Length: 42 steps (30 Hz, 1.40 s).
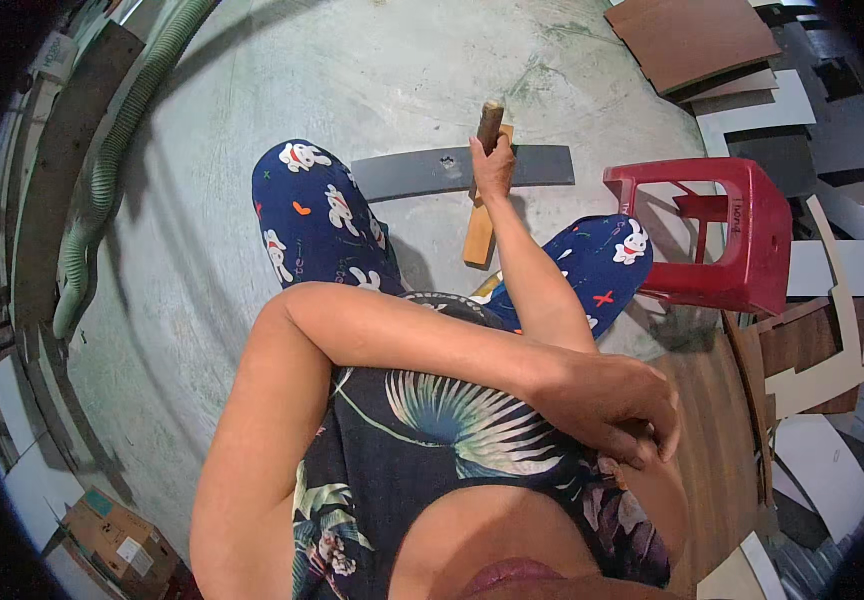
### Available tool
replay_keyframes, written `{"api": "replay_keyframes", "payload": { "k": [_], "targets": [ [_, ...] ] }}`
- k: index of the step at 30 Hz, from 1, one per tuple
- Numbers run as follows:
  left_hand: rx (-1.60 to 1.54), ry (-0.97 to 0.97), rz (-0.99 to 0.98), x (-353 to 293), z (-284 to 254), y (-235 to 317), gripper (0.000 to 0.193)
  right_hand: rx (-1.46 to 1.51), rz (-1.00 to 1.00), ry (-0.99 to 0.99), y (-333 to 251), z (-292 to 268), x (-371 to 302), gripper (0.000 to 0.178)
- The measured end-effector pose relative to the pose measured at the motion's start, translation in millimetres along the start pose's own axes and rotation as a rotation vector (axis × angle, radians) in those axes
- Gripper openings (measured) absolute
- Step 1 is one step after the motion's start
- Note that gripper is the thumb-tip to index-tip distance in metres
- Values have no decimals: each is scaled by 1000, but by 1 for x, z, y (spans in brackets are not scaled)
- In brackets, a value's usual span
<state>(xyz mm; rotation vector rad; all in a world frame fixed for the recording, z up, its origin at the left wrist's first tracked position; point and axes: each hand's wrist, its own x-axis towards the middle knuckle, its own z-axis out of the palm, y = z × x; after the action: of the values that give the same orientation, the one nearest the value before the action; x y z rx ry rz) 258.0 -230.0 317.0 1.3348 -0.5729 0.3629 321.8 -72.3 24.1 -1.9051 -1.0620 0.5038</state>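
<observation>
Item 1: right hand (494, 168), centre, far beyond the knees; fingers closed around a brown rounded handle (490, 125), its blunt end projecting past the grip on the far side.

Item 2: dark grey board (402, 172), long and narrow, laid left to right on the concrete floor (252, 90), between and slightly beyond the knees; a small pale mark near its middle.

Item 3: tan wooden strip (479, 235), set crosswise to the board, its near end towards the person; crossing hidden by the right hand, so which piece lies uppermost cannot be told.

Item 4: left hand (607, 405), crossed over the body to the right arm; fingers bent, whether gripping cannot be told.

Item 5: blue trousers (317, 215), rabbit-patterned, knees apart.

Item 6: red plastic stool (762, 235), right, beside the right knee.

Item 7: green ribbed hose (107, 180), far left.

Item 8: cardboard box (122, 545), near left.

Item 9: brown panels (692, 45), stacked, far right.
</observation>
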Motion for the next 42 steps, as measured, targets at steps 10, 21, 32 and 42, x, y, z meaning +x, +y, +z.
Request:
{"api": "replay_keyframes", "payload": {
  "k": [10,21,32,42],
  "targets": [
    [-68,-12,-76,-1,-4,0,24,-10,-29,28,-1,4,-3,38],
    [-47,15,-25,3,-4,-1,21,-24,-15,-48,-3,0,-5,41],
    [-219,-222,-226,155,26,-25,40,-19,-94,-72,0,3,-9,38],
    [-159,-260,-250,101,42,-4,51,-35,-88,-89,-6,5,-15,42]
  ]
}}
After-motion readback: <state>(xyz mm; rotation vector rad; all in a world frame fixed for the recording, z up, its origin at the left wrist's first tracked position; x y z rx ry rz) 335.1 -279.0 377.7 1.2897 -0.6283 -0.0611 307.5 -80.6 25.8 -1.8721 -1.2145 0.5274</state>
